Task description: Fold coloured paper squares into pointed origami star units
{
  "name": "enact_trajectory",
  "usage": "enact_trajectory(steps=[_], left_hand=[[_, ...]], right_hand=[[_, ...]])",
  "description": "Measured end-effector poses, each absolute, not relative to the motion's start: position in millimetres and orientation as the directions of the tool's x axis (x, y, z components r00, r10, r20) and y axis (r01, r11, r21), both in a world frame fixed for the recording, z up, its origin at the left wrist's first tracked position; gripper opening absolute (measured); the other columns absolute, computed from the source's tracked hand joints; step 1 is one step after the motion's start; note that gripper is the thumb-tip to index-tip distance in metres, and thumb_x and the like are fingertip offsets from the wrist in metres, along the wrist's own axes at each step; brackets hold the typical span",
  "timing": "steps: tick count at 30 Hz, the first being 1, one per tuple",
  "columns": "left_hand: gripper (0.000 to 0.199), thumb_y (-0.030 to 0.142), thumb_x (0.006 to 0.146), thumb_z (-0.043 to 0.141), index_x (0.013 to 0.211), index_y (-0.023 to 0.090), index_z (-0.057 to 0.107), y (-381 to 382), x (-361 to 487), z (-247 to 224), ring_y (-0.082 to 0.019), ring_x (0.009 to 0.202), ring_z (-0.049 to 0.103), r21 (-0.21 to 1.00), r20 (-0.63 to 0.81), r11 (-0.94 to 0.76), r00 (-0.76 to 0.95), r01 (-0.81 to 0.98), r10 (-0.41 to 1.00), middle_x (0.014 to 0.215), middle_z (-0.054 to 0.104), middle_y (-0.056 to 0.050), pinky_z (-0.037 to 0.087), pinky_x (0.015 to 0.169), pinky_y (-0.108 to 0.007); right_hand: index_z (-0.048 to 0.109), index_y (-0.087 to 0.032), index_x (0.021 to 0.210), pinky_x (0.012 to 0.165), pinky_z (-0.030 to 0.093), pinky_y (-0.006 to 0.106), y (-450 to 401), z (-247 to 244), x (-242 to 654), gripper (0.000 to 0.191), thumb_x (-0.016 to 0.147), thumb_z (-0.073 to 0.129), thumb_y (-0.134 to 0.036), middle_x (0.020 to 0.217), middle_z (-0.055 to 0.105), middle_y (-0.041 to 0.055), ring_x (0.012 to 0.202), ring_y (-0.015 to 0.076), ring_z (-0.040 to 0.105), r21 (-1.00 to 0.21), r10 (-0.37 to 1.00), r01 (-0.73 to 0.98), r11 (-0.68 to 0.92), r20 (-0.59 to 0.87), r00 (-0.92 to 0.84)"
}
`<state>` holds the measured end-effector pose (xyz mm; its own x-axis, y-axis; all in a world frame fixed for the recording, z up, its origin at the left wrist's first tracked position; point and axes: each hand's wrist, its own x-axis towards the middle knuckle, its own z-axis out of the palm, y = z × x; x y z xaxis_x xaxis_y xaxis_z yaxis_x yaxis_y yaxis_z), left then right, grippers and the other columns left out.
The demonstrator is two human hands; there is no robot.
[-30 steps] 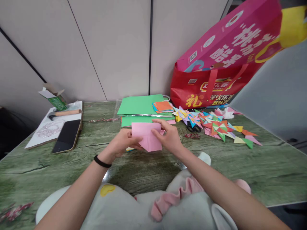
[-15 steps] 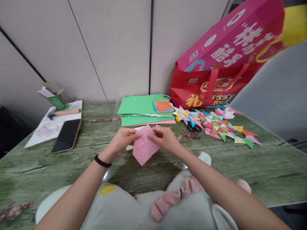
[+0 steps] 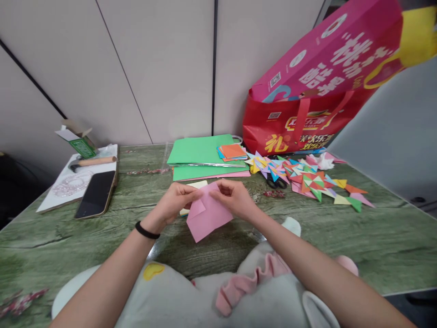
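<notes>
A pink sheet of origami paper (image 3: 210,216) is held up between my two hands, with a folded flap at its upper left. My left hand (image 3: 177,200) pinches its left upper edge between thumb and fingers. On the other side, my right hand (image 3: 234,197) grips the upper right edge, thumb in front. Behind the sheet lies a small stack of pale yellow and other coloured paper (image 3: 198,184), partly hidden by the sheet and my left hand.
Green paper packs (image 3: 198,149) topped by small orange squares (image 3: 232,151) lie at the back. Folded paper stars (image 3: 312,182), scissors (image 3: 277,183) and a red bag (image 3: 269,123) are right. A phone (image 3: 96,193) and hammer (image 3: 94,161) are left. A plush cushion (image 3: 177,296) is in front.
The pink sheet has turned, its lower corner swinging left and its right corner outward. More of the folded flap and the pale stack behind shows. Both hands keep their hold.
</notes>
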<state>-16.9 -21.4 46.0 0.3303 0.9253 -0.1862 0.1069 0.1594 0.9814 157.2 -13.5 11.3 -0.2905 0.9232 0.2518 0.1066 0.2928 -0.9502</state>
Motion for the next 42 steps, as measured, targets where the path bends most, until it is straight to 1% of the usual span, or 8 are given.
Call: enact_trajectory(steps=[6,9,13,18,22,28,35,42], left_hand=[[0.033,0.041,0.062,0.068,0.054,0.011,0.056,-21.2,-14.0,41.5,-0.005,0.044,0.039,0.974,-0.225,0.203,0.337,0.099,0.914,0.049,0.048,0.004,0.030,0.045,-0.018],[0.032,0.040,0.064,0.067,0.055,0.011,0.056,-21.5,-12.9,41.3,-0.005,0.045,0.038,0.976,-0.216,0.194,0.336,0.097,0.917,0.049,0.048,0.003,0.028,0.045,-0.019],[0.031,0.040,0.065,0.066,0.059,0.011,0.059,-21.5,-13.1,42.2,-0.006,0.045,0.038,0.984,-0.175,0.160,0.309,0.073,0.935,0.051,0.051,0.002,0.027,0.046,-0.019],[0.033,0.043,0.065,0.066,0.061,0.011,0.061,-20.8,-14.0,43.1,-0.006,0.046,0.039,0.990,-0.141,0.126,0.302,0.068,0.943,0.053,0.053,0.001,0.027,0.045,-0.019],[0.032,0.043,0.065,0.065,0.063,0.011,0.062,-21.0,-13.9,43.5,-0.007,0.048,0.043,0.993,-0.113,0.095,0.302,0.074,0.947,0.054,0.056,0.001,0.030,0.046,-0.019],[0.037,0.047,0.068,0.061,0.059,0.011,0.059,-22.3,-13.7,43.5,-0.006,0.046,0.037,0.979,-0.078,0.019,0.285,0.204,0.955,0.051,0.050,0.002,0.025,0.044,-0.019],[0.039,0.049,0.070,0.057,0.058,0.012,0.055,-21.7,-14.2,41.6,-0.006,0.047,0.034,0.962,-0.059,-0.037,0.339,0.269,0.939,0.051,0.044,0.003,0.022,0.044,-0.019],[0.036,0.046,0.067,0.061,0.055,0.012,0.054,-21.3,-14.9,39.3,-0.006,0.045,0.032,0.954,-0.108,-0.012,0.381,0.299,0.918,0.048,0.042,0.004,0.021,0.044,-0.020]], right_hand=[[0.062,-0.015,0.073,0.051,0.039,0.023,-12.3,11.7,159.9,0.016,0.072,0.057,-0.030,0.064,0.059,0.0005,0.057,0.0115,0.051,-0.930,0.938,0.154,0.334,0.312,-0.149],[0.066,-0.017,0.082,0.062,0.046,0.027,-13.8,13.0,161.4,0.017,0.075,0.055,-0.028,0.077,0.066,0.0028,0.069,0.0155,0.058,-0.914,0.925,0.155,0.374,0.357,-0.128],[0.066,-0.026,0.099,0.084,0.044,0.035,-17.0,16.5,162.1,0.027,0.080,0.047,-0.020,0.101,0.066,0.0026,0.094,0.0178,0.059,-0.825,0.837,0.163,0.541,0.510,-0.198],[0.065,-0.029,0.101,0.085,0.045,0.035,-18.4,19.9,162.6,0.035,0.077,0.047,-0.012,0.104,0.064,0.0026,0.097,0.0167,0.058,-0.744,0.758,0.191,0.641,0.574,-0.310],[0.066,-0.025,0.099,0.086,0.044,0.034,-20.2,22.6,161.7,0.029,0.071,0.062,-0.020,0.102,0.064,0.0046,0.097,0.0179,0.058,-0.757,0.760,0.178,0.629,0.550,-0.346],[0.065,-0.019,0.083,0.067,0.048,0.027,-18.6,21.0,159.4,0.015,0.076,0.057,-0.029,0.085,0.067,0.0045,0.077,0.0148,0.061,-0.893,0.881,0.124,0.432,0.388,-0.271],[0.053,-0.016,0.076,0.057,0.043,0.022,-12.8,13.9,158.6,0.028,0.061,0.069,-0.033,0.069,0.059,-0.0010,0.060,0.0090,0.055,-0.976,0.941,-0.026,0.216,0.215,-0.262],[0.054,-0.016,0.077,0.051,0.038,0.020,-14.3,17.1,159.8,0.032,0.055,0.074,-0.029,0.063,0.059,-0.0033,0.053,0.0070,0.052,-0.993,0.961,-0.117,-0.020,0.013,-0.275]])
